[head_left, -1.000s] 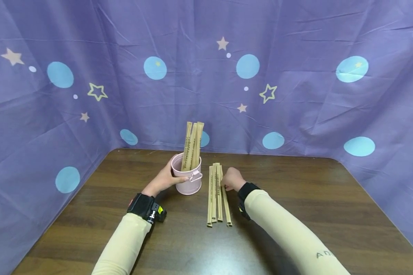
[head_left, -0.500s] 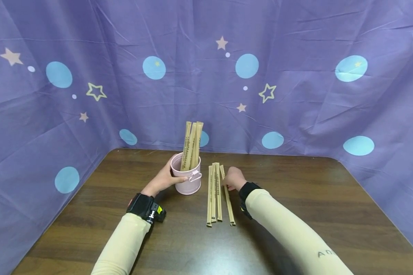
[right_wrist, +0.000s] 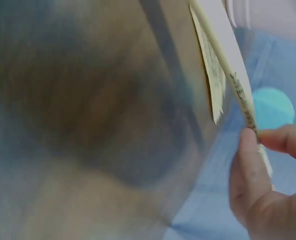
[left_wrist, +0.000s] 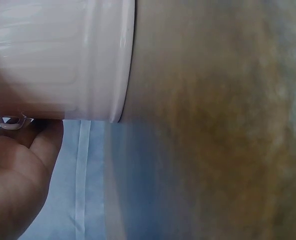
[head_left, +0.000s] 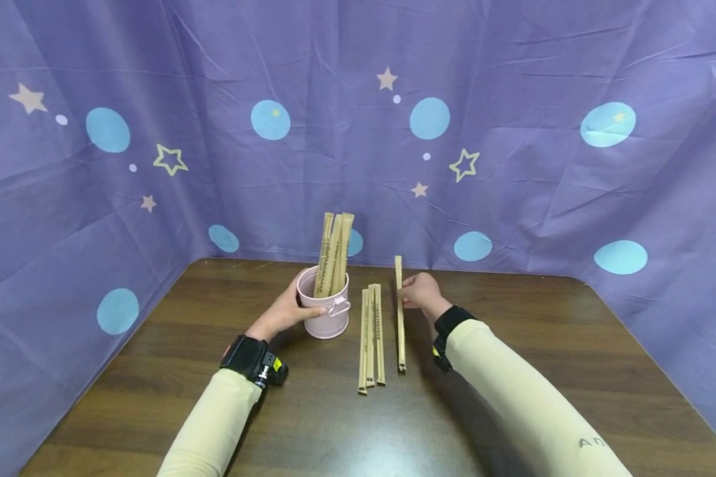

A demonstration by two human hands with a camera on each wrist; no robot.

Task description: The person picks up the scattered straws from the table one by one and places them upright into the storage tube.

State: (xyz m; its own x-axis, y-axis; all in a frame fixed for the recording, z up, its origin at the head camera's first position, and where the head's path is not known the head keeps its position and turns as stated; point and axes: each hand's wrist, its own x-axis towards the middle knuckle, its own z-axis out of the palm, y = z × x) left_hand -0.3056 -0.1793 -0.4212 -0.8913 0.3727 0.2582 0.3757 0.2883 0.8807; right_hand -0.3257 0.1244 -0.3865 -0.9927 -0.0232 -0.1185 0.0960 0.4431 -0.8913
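Note:
A small pink bucket (head_left: 325, 315) stands on the brown table (head_left: 513, 371) with three paper-wrapped chopstick packs (head_left: 334, 252) upright in it. My left hand (head_left: 289, 308) grips the bucket's left side; its white wall (left_wrist: 62, 55) fills the left wrist view beside my palm (left_wrist: 17, 170). My right hand (head_left: 420, 291) pinches one wrapped pack (head_left: 399, 311) near its upper part and holds it raised, its lower end close to the table. The right wrist view shows my fingers (right_wrist: 258, 165) pinching that pack (right_wrist: 228, 75). Three more packs (head_left: 372, 338) lie side by side on the table.
A purple cloth with blue circles and stars (head_left: 513, 146) hangs behind and on both sides of the table. The table's near edge lies under my forearms.
My right hand has lifted the rightmost pack off the table and carried it up and away from the others. The left hand and bucket have stayed put.

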